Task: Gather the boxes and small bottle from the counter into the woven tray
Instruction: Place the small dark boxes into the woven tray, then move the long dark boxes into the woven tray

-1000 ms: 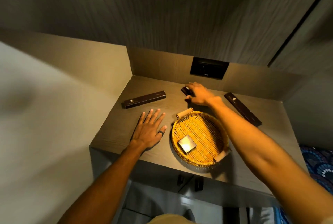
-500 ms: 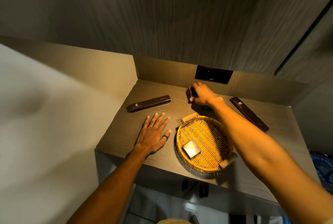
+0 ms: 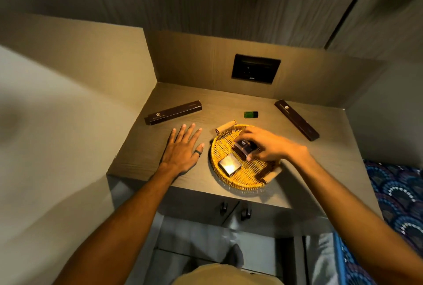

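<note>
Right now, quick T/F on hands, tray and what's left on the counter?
1. The right hand holds a small dark box over the woven tray. True.
2. The left hand grips the long dark box on the left. False: it lies flat and open on the counter, apart from that box.
3. The small green bottle is already in the tray. False: it lies on the counter behind the tray.
4. A shiny flat box lies in the tray. True.
5. Both long dark boxes are in the tray. False: the left one and the right one lie on the counter.
</note>
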`<state>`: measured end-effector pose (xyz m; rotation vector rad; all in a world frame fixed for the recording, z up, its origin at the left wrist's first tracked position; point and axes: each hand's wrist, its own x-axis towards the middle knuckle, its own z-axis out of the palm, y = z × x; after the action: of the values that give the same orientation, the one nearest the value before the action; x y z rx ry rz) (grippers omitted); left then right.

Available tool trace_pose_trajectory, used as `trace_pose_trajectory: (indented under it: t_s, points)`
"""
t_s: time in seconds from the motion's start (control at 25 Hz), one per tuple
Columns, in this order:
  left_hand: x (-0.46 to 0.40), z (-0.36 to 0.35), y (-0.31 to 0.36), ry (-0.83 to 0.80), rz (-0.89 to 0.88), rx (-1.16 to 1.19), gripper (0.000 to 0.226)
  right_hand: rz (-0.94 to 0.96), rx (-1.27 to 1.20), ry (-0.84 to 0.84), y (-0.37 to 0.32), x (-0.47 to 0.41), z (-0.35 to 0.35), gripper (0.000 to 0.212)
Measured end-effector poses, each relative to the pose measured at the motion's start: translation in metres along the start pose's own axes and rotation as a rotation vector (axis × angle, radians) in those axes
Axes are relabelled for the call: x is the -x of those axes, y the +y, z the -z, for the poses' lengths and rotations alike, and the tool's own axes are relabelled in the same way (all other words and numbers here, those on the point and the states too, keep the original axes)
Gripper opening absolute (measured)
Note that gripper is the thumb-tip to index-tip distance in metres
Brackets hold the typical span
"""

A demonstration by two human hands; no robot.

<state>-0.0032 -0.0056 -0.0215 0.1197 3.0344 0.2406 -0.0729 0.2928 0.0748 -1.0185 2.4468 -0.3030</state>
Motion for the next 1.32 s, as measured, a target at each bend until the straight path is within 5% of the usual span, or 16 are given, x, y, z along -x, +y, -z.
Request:
trace_pose_trajectory:
  t_s: [0.64, 0.84, 1.0, 1.16, 1.32]
  points:
    - [0.0, 0.001, -0.001, -0.016, 0.001, 0.016, 0.065, 0.0, 0.116, 0.053, -0.004, -0.005, -0.031, 0.078]
    - [-0.001, -0.001, -0.004, -0.004, -0.001, 0.024, 0.065, -0.051, -0.106, 0.161, 0.01, 0.009, -0.017, 0.078]
    - [-0.004, -0.005, -0.003, 0.007, -0.002, 0.025, 0.065, -0.418, 0.066, 0.568, 0.043, 0.023, 0.006, 0.068]
    - [-0.004, -0.007, -0.004, 0.012, 0.004, 0.029, 0.064, -0.826, -0.006, 0.412, 0.07, 0.027, 0.01, 0.069]
    - [-0.005, -0.007, -0.004, 0.008, 0.012, 0.034, 0.064, -0.974, -0.079, 0.425, 0.079, 0.025, 0.004, 0.056]
